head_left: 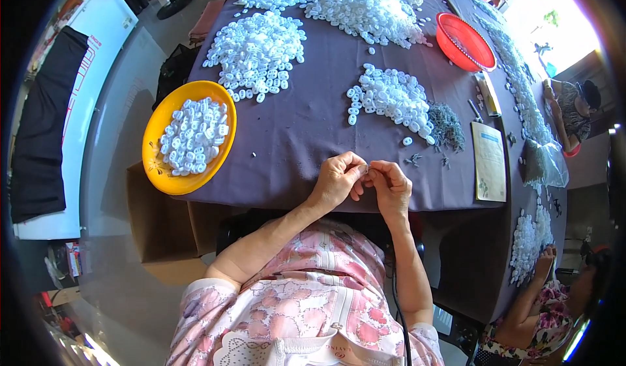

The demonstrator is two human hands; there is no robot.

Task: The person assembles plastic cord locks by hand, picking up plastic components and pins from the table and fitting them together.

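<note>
Right of the yellow bowl (154, 165), by the near edge of the purple-grey table (306, 121), left hand (340, 178) and right hand (391, 186) meet at the fingertips, both pinched narrow on a small pale piece (367, 169), largely covered, kind indeterminate. Bowl contains white oval pieces (193, 136); a loose cluster of similar ovals (394, 97) lies right of and beyond it, grey bits (446, 126) heaped against the cluster's side farther from the bowl.
</note>
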